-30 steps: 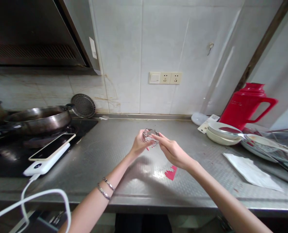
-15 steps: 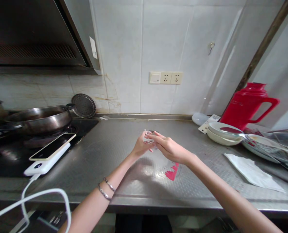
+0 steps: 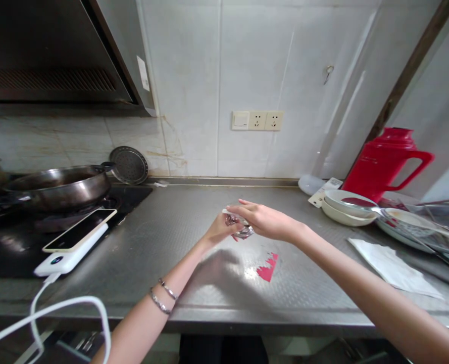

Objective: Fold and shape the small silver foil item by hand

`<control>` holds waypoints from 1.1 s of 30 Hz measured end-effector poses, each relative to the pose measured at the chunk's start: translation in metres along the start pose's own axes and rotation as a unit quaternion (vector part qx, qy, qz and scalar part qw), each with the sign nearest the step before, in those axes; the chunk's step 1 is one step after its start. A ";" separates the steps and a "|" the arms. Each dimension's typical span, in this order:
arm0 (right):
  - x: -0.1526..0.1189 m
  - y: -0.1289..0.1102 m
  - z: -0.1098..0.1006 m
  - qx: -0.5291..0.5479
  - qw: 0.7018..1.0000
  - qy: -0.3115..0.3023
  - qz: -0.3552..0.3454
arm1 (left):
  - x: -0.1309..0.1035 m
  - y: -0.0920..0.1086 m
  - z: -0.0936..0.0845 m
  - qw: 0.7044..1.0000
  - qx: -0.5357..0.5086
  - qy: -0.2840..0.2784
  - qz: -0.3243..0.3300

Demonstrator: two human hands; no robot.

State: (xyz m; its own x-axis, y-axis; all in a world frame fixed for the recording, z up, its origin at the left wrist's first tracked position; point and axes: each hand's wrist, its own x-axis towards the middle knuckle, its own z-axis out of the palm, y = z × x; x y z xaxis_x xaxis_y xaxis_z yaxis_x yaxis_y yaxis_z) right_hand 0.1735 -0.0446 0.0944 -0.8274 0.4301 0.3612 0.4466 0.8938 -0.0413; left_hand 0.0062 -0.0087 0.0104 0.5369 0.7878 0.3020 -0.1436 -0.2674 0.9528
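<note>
Small shiny clear object [image 3: 240, 226] pinched between left hand [image 3: 219, 230] and right hand [image 3: 264, 221], above counter [image 3: 194, 263].

Head view, down over countertop [image 3: 194, 227]

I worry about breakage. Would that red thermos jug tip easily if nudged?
The red thermos jug is tall with a side handle, so probably tippable by a high push. Crowded bowls beside it might get knocked.

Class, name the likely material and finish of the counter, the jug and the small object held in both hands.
Counter: probably stainless steel, dull embossed sheen. Jug: likely glossy red plastic. Small object between the left hand and right hand: clear and glinting, perhaps glass or plastic wrap.
</note>
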 end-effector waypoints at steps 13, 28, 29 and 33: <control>-0.006 0.012 -0.006 -0.002 0.996 -0.001 0.085 | -0.005 0.005 0.003 0.999 -0.019 0.042 0.014; -0.017 0.015 -0.006 -0.004 0.989 0.031 0.146 | 0.000 0.003 -0.008 0.987 -0.005 0.158 0.044; -0.018 0.014 -0.003 0.001 0.989 0.037 0.146 | 0.001 0.003 -0.009 0.985 -0.012 0.168 0.045; -0.025 0.011 0.008 0.045 0.986 0.059 0.149 | 0.003 0.004 -0.013 0.981 -0.023 0.190 0.039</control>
State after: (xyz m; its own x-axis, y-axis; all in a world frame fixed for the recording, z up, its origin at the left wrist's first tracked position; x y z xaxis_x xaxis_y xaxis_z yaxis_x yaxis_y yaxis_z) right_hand 0.1961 -0.0444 0.0772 -0.6154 0.6630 0.4263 0.6278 0.7393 -0.2435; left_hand -0.0035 0.0000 0.0153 0.1749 0.9184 0.3548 -0.2134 -0.3164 0.9243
